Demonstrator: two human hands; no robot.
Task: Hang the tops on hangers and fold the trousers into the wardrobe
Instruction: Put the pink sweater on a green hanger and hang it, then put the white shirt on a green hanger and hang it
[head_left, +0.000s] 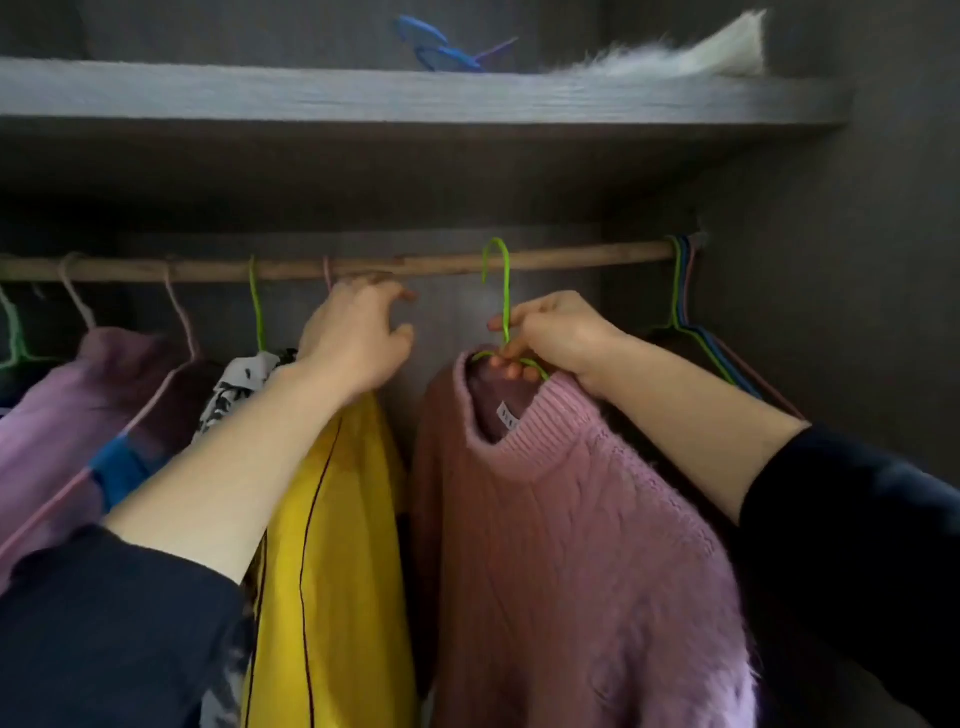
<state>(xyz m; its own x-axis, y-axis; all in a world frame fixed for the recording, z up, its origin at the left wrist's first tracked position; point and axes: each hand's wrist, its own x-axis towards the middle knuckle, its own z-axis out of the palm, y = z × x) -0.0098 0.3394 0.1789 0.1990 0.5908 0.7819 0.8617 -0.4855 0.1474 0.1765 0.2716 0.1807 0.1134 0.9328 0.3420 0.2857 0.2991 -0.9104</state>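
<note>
From the head camera, the pink fuzzy knit sweater (571, 545) fills the lower centre and right of the frame, already on a green wire hanger (505, 291). The right hand (556, 338) is clenched round the hanger's neck just above the collar. The hook crosses the wooden rod (571, 257) in mid-frame; whether it rests on the rod I cannot tell.

The left hand (358, 338) reaches up left of centre, its fingertips at the rod beside a pale pink hook. Its fingers are curled, but I cannot tell whether they grasp anything. That forearm lies across a yellow garment with thin dark stripes (337, 519), just beside the sweater.

Further left hang a black-and-white patterned garment (234, 389) and a mauve top (62, 405). A bunch of bare coloured wire hangers (691, 312) crowds the rod's right end. Across the top runs a grey wooden shelf (415, 93) carrying blue plastic hangers (441, 49) and a white fluffy piece (701, 57).
</note>
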